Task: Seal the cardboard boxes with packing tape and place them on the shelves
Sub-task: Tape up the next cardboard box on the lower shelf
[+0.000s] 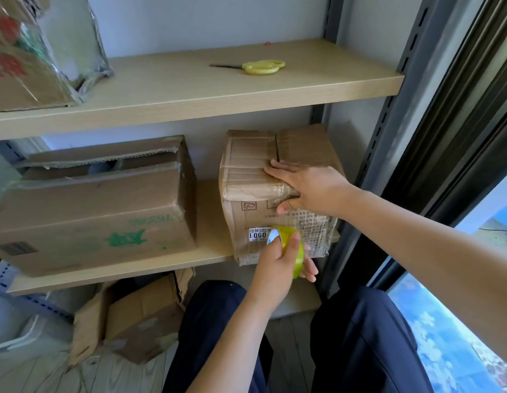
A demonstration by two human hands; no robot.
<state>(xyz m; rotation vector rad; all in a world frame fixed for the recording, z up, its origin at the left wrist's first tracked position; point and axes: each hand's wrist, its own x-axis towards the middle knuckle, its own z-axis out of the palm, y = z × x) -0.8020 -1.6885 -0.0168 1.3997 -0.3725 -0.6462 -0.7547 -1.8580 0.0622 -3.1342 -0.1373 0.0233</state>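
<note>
Head view: a small creased brown cardboard box [278,191] at frame centre-right sits on the middle wooden shelf [212,248], glossy clear tape across its front, white sticker reading "1060". The right hand [306,185] presses its top edge, fingers straight; the left hand [283,256] grips a yellow tape roll [292,248].

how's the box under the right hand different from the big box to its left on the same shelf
The small box has its top flaps closed with clear tape over the front edge; the big box has a top flap lifted and gaping. The small box is narrower and bears a white label; the big box is wider, with green print. The right hand presses only the small box. Both are worn brown cardboard on the middle shelf.
</note>
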